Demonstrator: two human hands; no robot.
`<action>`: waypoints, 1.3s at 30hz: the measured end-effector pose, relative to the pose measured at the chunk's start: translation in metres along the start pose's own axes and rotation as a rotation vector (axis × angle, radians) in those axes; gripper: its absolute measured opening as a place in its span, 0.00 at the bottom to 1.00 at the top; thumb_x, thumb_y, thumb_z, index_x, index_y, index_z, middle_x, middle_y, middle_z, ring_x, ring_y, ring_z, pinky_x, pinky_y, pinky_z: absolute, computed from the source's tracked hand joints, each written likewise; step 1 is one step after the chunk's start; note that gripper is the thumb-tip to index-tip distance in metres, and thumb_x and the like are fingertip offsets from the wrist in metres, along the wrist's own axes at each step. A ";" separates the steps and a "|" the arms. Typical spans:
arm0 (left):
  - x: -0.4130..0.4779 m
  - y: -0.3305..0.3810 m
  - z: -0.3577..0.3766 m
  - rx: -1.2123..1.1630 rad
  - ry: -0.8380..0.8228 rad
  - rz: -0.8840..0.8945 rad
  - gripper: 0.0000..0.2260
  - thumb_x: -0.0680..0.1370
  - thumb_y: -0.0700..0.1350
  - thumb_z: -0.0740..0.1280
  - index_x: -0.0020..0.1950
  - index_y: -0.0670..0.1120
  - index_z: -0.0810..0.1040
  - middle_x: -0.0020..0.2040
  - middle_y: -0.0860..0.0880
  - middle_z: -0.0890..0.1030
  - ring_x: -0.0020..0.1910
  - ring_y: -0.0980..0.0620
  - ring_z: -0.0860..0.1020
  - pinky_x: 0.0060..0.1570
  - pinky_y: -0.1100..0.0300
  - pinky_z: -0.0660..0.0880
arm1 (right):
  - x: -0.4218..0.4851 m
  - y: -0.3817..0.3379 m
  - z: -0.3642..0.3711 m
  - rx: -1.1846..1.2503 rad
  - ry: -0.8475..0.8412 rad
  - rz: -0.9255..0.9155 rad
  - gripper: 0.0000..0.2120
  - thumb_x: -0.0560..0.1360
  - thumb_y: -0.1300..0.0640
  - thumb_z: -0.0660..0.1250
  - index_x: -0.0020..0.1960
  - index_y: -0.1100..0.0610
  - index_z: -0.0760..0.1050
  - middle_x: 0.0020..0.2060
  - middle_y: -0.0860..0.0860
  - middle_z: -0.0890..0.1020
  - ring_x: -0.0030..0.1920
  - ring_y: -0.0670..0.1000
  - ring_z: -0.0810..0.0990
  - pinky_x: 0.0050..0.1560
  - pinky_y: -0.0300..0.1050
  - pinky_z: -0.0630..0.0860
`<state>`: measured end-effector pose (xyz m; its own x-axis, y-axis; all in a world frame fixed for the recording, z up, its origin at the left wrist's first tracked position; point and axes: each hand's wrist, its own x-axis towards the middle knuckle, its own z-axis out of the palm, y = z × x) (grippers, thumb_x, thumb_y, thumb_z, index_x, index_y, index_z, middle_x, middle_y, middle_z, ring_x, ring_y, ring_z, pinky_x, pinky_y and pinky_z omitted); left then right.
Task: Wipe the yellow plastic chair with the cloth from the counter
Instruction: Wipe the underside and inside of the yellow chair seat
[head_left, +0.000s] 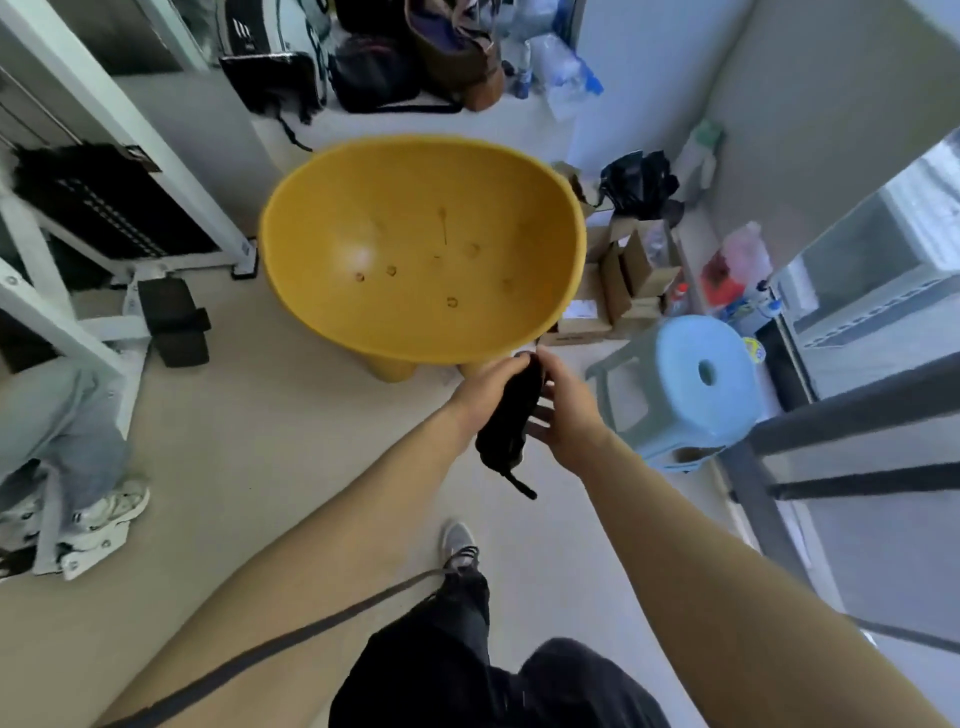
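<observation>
Cloth (506, 415): black, bunched, hanging in mid-air above the floor (270, 447), just short of the yellow chair (415, 234) front rim. Being gripped near the top by left hand (485, 387), fingers (506, 366) curling round it; being pinched from the other side by right hand (566, 410). Blue stool (696, 384) standing right of chair.

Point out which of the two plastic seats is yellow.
The bowl-shaped chair straight ahead is yellow; the stool to its right is pale blue, with a round hole in its top.
</observation>
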<state>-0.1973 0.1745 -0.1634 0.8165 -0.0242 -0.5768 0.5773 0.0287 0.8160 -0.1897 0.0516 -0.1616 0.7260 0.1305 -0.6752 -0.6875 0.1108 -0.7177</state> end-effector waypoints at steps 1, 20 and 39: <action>0.018 0.013 -0.010 -0.044 -0.016 0.007 0.14 0.83 0.51 0.62 0.60 0.46 0.82 0.55 0.46 0.85 0.54 0.48 0.83 0.55 0.52 0.80 | 0.019 -0.014 0.008 -0.019 -0.006 0.005 0.18 0.77 0.43 0.68 0.55 0.57 0.81 0.47 0.54 0.85 0.47 0.54 0.86 0.47 0.49 0.83; 0.431 0.193 -0.064 0.316 0.306 -0.030 0.16 0.79 0.57 0.67 0.38 0.48 0.82 0.38 0.49 0.83 0.39 0.49 0.80 0.38 0.53 0.74 | 0.447 -0.239 0.005 -0.512 -0.280 -0.070 0.18 0.64 0.58 0.65 0.54 0.50 0.77 0.44 0.48 0.80 0.46 0.49 0.77 0.47 0.46 0.74; 0.660 0.093 -0.151 1.168 0.210 0.309 0.20 0.78 0.49 0.65 0.71 0.54 0.72 0.60 0.47 0.80 0.51 0.39 0.80 0.44 0.47 0.78 | 0.662 -0.209 -0.025 -1.713 0.060 -0.928 0.14 0.74 0.60 0.65 0.60 0.55 0.77 0.49 0.59 0.77 0.48 0.63 0.75 0.45 0.56 0.72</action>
<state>0.3954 0.3117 -0.4739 0.9656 -0.0104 -0.2600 0.0979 -0.9112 0.4000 0.4351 0.0908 -0.4631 0.8191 0.5729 -0.0283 0.5630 -0.8124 -0.1518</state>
